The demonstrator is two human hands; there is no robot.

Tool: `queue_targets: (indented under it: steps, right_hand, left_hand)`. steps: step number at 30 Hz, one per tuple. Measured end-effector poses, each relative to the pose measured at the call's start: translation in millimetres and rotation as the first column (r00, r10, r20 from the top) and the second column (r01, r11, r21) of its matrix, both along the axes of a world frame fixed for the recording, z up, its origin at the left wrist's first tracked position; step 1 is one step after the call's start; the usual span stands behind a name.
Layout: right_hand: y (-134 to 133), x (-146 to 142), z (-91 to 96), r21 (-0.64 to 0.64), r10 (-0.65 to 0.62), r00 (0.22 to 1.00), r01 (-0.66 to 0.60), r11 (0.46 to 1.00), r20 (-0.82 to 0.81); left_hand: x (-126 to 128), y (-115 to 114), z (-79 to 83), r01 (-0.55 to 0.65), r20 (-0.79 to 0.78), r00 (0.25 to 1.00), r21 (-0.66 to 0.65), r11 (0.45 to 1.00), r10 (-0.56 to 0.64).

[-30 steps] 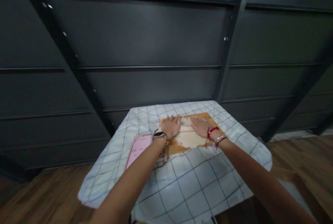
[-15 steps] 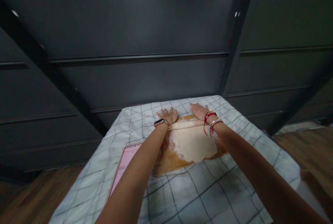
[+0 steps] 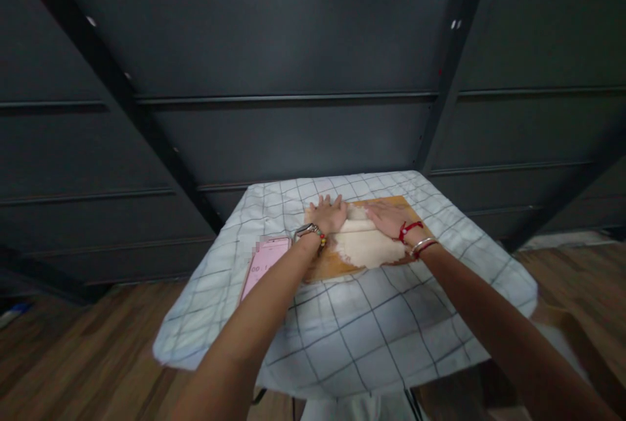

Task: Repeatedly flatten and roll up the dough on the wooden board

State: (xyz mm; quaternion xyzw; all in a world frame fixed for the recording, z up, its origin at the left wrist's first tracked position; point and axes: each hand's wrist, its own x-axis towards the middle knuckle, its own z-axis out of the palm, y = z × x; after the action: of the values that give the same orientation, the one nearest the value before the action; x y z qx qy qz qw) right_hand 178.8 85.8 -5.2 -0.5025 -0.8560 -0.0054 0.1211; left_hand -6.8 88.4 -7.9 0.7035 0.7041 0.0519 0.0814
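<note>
Dark grey panelled wall, black slanting beams, brown wood floor, check-clothed table.

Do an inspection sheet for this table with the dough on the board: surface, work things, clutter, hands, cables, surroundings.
Surface: table under a white checked cloth, rumpled at its edges.
Job's things: wooden board on the cloth; flattened dough on the board; rolling pin across the dough's far part.
Clutter: pink phone flat on the cloth, left of the board.
Grippers: left hand and right hand both open, palms down on the rolling pin; watch on the left wrist.
Cables: nothing seen.
Surroundings: dark panelled wall behind the table; wooden floor.
</note>
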Motion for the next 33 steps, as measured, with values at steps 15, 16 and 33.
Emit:
queue_targets:
  steps: [15, 16, 33]
  right_hand:
    - [-117, 30, -34.0, 0.157, 0.038, 0.998, -0.046, 0.987, 0.058]
    - [-115, 33, -32.2, 0.154, 0.057, 0.997, -0.064, 0.986, 0.052]
    - [-44, 5, -0.8, -0.042, 0.439, 0.891, -0.446, 0.894, -0.111]
  left_hand:
    - [8, -132, -7.3, 0.235, -0.11, 0.971, 0.235, 0.943, -0.214]
    - [4, -132, -5.7, 0.273, -0.102, 0.961, 0.221, 0.936, -0.256]
    - [-40, -63, -2.8, 0.325, 0.463, 0.809, 0.16, 0.932, -0.362]
